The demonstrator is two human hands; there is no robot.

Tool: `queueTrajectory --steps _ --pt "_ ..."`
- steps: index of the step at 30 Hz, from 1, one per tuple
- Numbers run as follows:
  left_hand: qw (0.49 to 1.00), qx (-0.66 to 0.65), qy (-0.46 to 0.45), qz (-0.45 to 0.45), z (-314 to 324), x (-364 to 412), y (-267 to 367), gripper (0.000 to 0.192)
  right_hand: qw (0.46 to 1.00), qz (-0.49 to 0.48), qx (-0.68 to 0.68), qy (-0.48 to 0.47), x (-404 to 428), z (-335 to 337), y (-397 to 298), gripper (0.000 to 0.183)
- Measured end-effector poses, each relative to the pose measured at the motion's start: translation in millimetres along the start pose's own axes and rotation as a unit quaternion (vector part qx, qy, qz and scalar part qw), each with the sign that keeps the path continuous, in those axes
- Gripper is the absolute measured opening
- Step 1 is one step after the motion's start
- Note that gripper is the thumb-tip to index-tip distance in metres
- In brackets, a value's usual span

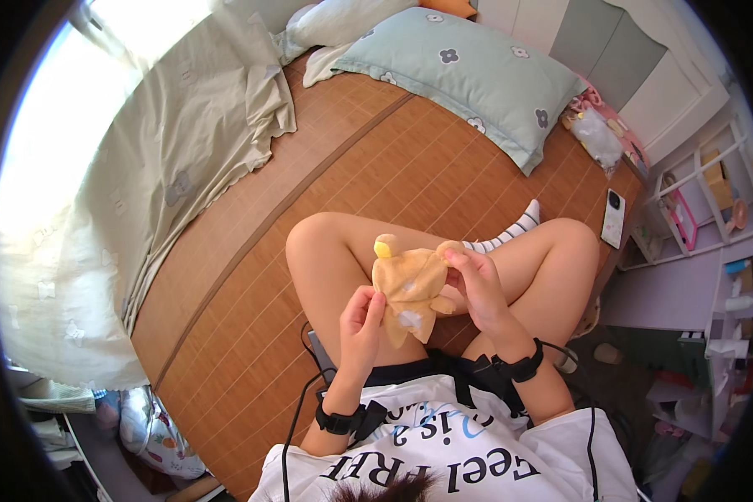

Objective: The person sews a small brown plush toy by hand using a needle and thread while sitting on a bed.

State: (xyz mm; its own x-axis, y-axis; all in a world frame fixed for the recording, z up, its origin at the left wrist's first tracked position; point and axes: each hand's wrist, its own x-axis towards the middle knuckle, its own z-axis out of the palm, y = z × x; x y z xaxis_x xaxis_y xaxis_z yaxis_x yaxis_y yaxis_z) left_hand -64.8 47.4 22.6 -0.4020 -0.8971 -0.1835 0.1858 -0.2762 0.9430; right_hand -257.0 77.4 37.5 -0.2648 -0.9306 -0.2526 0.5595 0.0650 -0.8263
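Observation:
Between my two hands, above my crossed legs, is a flat, tan plush toy skin (409,279) with round ears and pale patches; it looks limp and unstuffed. My left hand (361,314) pinches its left edge between thumb and fingers. With thumb and forefinger, my right hand (479,285) grips the ear at the upper right. The other ear, with a yellow inner patch, sticks up freely at the upper left. Black straps with cables circle both wrists.
I sit on a brown bed mat (326,188). A green flowered pillow (464,75) lies at the head end. Near the right edge are a phone (613,218) and a plastic bag of pale filling (596,138). A beige curtain (194,138) hangs on the left; a white shelf (696,194) stands right.

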Motion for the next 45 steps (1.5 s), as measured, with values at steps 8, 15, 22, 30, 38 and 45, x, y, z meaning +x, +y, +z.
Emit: queueTrajectory --steps 8,15,22,30,38,45 --pt "0.997 -0.064 -0.029 -0.040 10.8 11.8 8.6 0.024 0.992 0.078 0.090 -0.027 7.3 -10.0 -8.6 0.031" --pt "0.998 0.033 -0.047 -0.032 -1.1 28.1 1.3 0.024 0.997 0.047 0.026 0.047 17.4 -16.5 -9.5 0.033" --pt "0.994 -0.048 -0.054 -0.084 25.9 40.2 19.4 0.017 0.997 0.047 0.030 0.047 30.0 -24.3 -7.5 0.033" --pt "0.996 -0.044 -0.059 -0.039 23.4 39.6 10.3 0.014 0.992 0.049 0.091 0.074 29.6 -17.9 -16.1 0.030" --pt "0.997 -0.011 -0.070 -0.026 21.1 24.5 23.4 0.019 0.994 0.047 0.084 0.047 19.2 -13.3 -21.0 0.031" --pt "0.994 -0.049 -0.092 -0.026 23.6 14.1 27.2 0.019 0.997 0.064 0.030 0.020 9.1 -17.7 -25.1 0.034"
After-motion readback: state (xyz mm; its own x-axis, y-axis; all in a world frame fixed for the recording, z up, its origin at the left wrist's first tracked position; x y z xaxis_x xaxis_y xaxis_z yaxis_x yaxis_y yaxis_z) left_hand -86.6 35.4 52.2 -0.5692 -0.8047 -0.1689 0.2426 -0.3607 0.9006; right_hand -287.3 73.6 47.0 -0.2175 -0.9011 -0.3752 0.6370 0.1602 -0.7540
